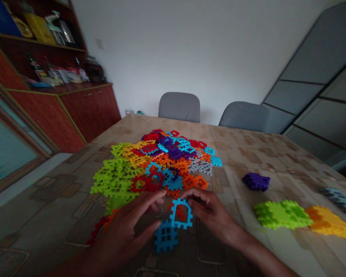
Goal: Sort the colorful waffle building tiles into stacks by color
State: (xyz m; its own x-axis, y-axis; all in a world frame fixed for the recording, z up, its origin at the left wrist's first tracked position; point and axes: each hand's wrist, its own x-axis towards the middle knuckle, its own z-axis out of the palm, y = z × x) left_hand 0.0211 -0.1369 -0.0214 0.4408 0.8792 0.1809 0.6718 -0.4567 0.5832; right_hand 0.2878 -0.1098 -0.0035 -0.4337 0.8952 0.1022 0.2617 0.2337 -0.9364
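A light blue toothed plastic building piece with an arched opening [173, 220] is at the fingers of my right hand [215, 217], which curl round its right edge. Below it and partly overlapped is a darker blue lattice piece [165, 237] near the table's front. My left hand [132, 219] hovers at the left with thumb and fingers apart and nothing between them. Its thumb tip comes close to the lattice piece; whether they touch I cannot tell. Just beyond both hands spreads a heap of interlocking pieces, with red [154, 184], orange [194, 181] and lime green [112, 177] ones.
Sorted stacks stand on the right: purple [256, 181], lime green [282, 214], yellow-orange [330, 222] and grey [340, 201]. Two grey chairs [179, 106] stand behind the patterned table [230, 154]. A red-brown cabinet [89, 111] is at the left.
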